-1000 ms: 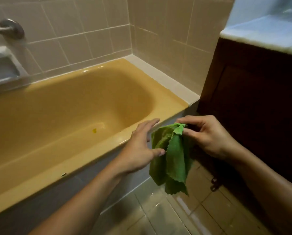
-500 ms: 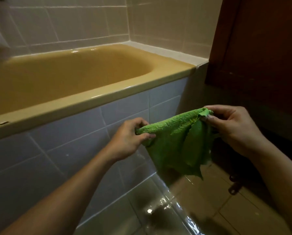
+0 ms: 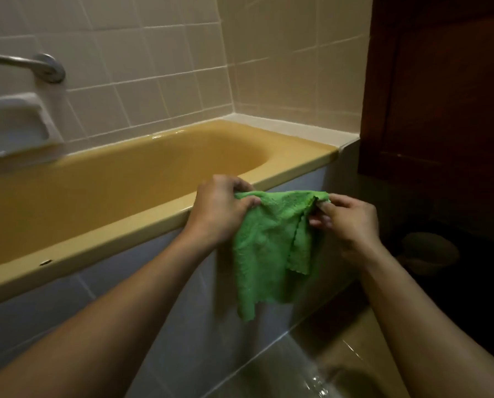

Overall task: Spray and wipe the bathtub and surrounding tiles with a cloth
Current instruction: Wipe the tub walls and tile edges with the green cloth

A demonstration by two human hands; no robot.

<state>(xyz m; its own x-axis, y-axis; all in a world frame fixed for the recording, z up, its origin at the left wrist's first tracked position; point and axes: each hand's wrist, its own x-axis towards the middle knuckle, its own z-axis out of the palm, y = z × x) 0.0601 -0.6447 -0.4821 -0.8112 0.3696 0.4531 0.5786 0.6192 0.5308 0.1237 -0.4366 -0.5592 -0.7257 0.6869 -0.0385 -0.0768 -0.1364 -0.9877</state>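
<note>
Home bathroom, yellow bathtub (image 3: 154,179), tiled walls (image 3: 159,67)

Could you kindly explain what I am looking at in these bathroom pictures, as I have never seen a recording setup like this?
There is no machine here: these are a person's two bare arms, filmed by one wide-angle camera worn on the head, looking forward and down. The left hand and the right hand each grip the top edge of a green cloth, which hangs spread between them in front of the tub's tiled side. Behind is a yellow bathtub, with pale wall tiles, a metal grab bar and a white soap dish on the wall at left. A dark wooden cabinet stands at right. No spray bottle is in view.
</note>
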